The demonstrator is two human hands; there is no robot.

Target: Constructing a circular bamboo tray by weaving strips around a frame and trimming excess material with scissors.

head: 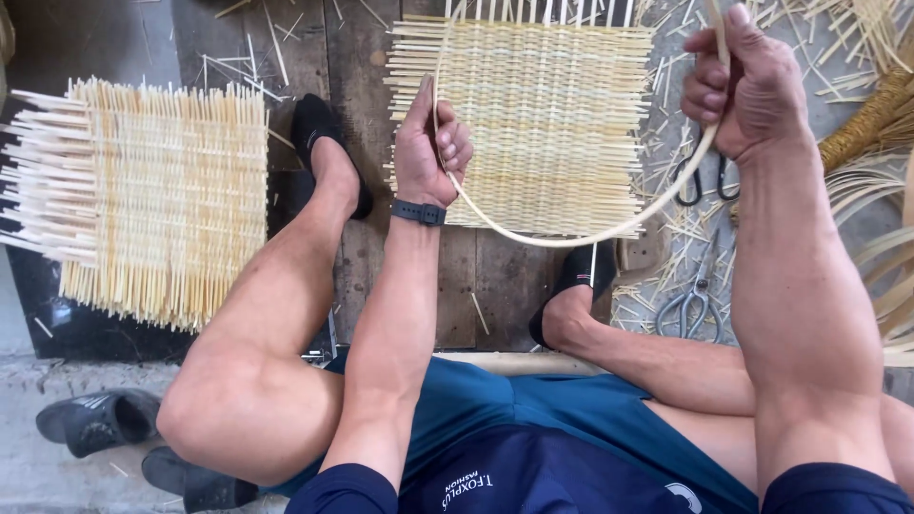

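Bending between both hands, a long pale cane strip [571, 236] hangs in a loop over the work. Left hand [430, 143], with a black band at the wrist, has its fingers closed around one end at about 12 o'clock from centre. Right hand [738, 81], at 2 o'clock, has its fingers clenched on the other end, which runs up past the top edge.

Under the loop lies a square woven mat of pale split bamboo [533, 124], on dark, worn wooden floor planks [352, 57]. A second woven bamboo mat with long loose ends [157, 200] lies at 9 o'clock, well apart. Grey concrete floor [86, 457] at 7 o'clock, with two dark shoes beside the knee. Steel scissors [690, 300] at 3 o'clock, among scattered bamboo offcuts [666, 143]. Feet in black slippers rest on the planks, either side of the mat's near edge.
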